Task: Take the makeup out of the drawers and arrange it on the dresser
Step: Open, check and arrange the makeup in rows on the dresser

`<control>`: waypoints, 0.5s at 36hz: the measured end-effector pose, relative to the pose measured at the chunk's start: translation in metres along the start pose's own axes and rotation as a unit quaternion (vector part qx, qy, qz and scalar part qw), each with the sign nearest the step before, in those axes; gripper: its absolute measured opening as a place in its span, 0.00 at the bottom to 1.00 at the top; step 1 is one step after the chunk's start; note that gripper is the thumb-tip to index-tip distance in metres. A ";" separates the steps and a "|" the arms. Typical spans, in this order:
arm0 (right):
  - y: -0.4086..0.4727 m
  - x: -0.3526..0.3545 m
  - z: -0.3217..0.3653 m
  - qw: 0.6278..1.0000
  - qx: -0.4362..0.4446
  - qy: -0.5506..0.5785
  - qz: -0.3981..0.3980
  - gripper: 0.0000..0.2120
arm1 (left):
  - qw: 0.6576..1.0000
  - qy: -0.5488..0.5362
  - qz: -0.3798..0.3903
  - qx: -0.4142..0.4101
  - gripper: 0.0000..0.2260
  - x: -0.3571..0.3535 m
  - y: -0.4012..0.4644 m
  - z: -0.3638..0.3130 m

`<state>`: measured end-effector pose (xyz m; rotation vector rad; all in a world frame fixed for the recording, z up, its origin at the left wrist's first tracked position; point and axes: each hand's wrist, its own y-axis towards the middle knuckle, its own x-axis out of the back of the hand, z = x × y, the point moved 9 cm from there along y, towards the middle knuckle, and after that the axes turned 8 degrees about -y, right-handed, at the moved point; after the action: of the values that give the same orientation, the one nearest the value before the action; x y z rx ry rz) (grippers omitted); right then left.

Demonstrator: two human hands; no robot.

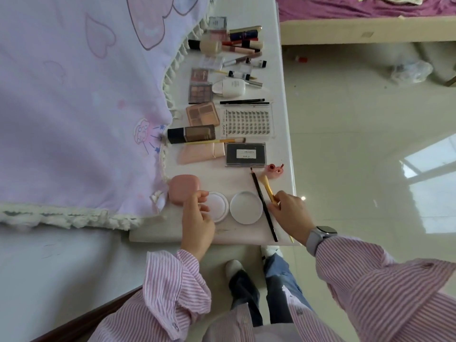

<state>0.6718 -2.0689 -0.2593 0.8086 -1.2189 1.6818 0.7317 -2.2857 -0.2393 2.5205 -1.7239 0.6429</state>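
Makeup lies in rows on the white dresser top [276, 70]. At its near end are a pink compact [181, 187], a round white compact [218, 206] and a second round white case [246, 207]. A black pencil [264, 206] lies slanted beside them. My right hand [291, 213] pinches a yellow-handled brush [267, 187] right of the pencil. My left hand [197, 218] hovers over the first round compact with fingers curled and apart, holding nothing. Farther back lie a black palette [246, 154], a lash tray [246, 122], a brown bottle [192, 134] and eyeshadow palettes [202, 114].
A lilac cloth with tassels [74, 107] covers the dresser's left part and reaches the makeup rows. A small pink item [274, 171] sits near the right edge. Tubes and lipsticks [241, 43] crowd the far end. Glossy floor [357, 144] and a purple-covered bed [370, 11] lie to the right.
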 end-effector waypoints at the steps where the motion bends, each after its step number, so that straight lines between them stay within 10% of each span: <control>1: 0.002 0.000 0.002 1.000 -0.001 0.007 0.000 0.10 | 0.999 -0.031 0.005 0.015 0.20 -0.001 0.002 0.000; 12: -0.004 0.021 0.020 0.994 0.068 0.063 -0.062 0.10 | 0.944 -0.288 -0.018 0.161 0.11 -0.008 0.007 0.005; 18: -0.005 0.008 0.057 0.955 0.069 0.285 0.053 0.08 | 0.931 -0.327 -0.018 0.162 0.05 -0.018 0.010 -0.007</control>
<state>0.6741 -2.1207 -0.2328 0.2960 -0.7581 1.9234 0.7152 -2.2722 -0.2410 3.2605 -1.8446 0.0643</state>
